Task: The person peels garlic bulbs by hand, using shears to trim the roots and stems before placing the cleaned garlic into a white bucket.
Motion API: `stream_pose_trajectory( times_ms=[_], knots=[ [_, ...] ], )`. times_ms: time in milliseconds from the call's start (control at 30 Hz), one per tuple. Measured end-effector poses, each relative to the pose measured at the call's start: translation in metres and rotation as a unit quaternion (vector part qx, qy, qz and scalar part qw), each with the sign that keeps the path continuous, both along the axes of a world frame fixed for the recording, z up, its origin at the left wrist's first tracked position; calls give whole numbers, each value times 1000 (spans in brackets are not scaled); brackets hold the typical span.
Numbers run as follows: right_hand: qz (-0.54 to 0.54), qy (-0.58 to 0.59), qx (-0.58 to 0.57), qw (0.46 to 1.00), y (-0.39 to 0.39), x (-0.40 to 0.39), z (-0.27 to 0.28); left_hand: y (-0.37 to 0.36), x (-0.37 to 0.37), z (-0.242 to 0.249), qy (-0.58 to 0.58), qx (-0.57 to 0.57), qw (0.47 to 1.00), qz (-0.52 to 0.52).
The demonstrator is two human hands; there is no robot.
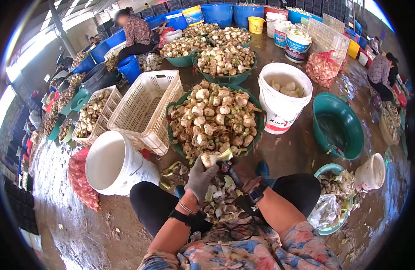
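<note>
My left hand [200,177], in a grey glove, is closed around a garlic bulb [210,159] whose pale green stem points right. Close beside it, my right hand [244,176] wears a dark glove and is closed. A small dark object with red and blue spots shows at its fingertips; I cannot make out what it is. Just beyond both hands stands a green basin [170,130] heaped with untrimmed garlic bulbs [216,117]. Below the hands, between my legs, lies a pile of peeled garlic skins and leaves [221,200].
An empty white bucket [110,157] and a white plastic crate [146,108] stand left. To the right are a white bucket [279,105] holding peeled bulbs, a green tub [338,126] and a scrap basin [335,193]. Other people [133,36] sit farther back.
</note>
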State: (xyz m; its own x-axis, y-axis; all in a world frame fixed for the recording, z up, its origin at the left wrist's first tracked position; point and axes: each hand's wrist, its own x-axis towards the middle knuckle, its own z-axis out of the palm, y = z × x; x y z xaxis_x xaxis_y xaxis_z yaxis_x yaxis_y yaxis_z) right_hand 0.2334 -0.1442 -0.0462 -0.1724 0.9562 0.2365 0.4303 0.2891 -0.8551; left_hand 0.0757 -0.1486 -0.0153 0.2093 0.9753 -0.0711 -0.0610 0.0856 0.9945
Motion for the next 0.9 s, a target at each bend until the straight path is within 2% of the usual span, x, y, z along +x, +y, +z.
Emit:
stream_pose_trajectory(
  times_ms=[33,67,133,200,233,267,300,333,367,400,433,467,500,533,567,600,633,667,733,767,800,833,867,900],
  knots=[
    [3,111,-90,990,6,-3,-3,0,-2,14,16,-22,1000,-7],
    [3,113,-89,990,6,-2,-5,0,-6,22,32,-44,998,-13],
    [-5,246,-139,959,3,-5,-4,13,-18,-1,19,-35,999,-2],
    [-4,286,-171,943,3,-7,-9,27,-20,-6,84,-150,985,21],
    [-4,325,-204,923,1,-9,-5,35,-17,-12,305,-12,948,94],
    [-2,325,-206,923,-3,-9,1,31,-16,-20,305,-15,948,96],
    [-17,111,-179,978,-6,-4,9,25,-12,-27,337,115,927,118],
    [-33,-108,-142,983,-9,-1,19,21,-5,-26,364,243,889,136],
    [-50,29,-134,989,-12,-3,22,11,3,-21,369,267,886,88],
    [-51,30,-135,989,-9,-3,10,10,1,-24,370,267,886,86],
    [9,188,-164,968,-4,-3,-11,8,-3,-27,138,99,985,28],
    [67,340,-188,919,-4,-3,-22,6,-7,-32,-107,-81,990,-32],
    [76,279,-167,943,-6,-4,-33,7,-13,-36,-82,-68,993,-47],
    [78,277,-169,943,1,-2,-44,8,-16,-33,-84,-69,993,-45],
    [55,24,-156,986,11,1,-56,10,-18,-27,-124,-122,984,-27],
    [29,-230,-131,964,20,3,-67,11,-20,-24,-163,-174,971,-11],
    [-28,-297,-255,920,12,-3,8,11,-20,-24,-137,-137,981,-13],
    [-28,-296,-256,920,14,-3,-3,12,-19,-19,-136,-138,981,-13],
    [106,-251,-45,961,7,-3,-53,13,-17,-10,-269,-115,953,-77],
    [84,-189,-108,972,-6,-9,-75,22,-23,-20,-289,-154,940,-94],
    [117,-245,-96,958,-17,-14,-84,26,-25,-20,-289,-153,941,-92],
    [155,-276,-207,926,-24,-22,-54,32,-28,-19,-273,-106,955,-45],
    [228,-318,-218,894,-26,-30,-81,39,-30,-14,-254,-60,965,2],
    [247,-303,-221,893,-29,-32,-106,45,-28,-11,-230,9,973,20]
  ],
)
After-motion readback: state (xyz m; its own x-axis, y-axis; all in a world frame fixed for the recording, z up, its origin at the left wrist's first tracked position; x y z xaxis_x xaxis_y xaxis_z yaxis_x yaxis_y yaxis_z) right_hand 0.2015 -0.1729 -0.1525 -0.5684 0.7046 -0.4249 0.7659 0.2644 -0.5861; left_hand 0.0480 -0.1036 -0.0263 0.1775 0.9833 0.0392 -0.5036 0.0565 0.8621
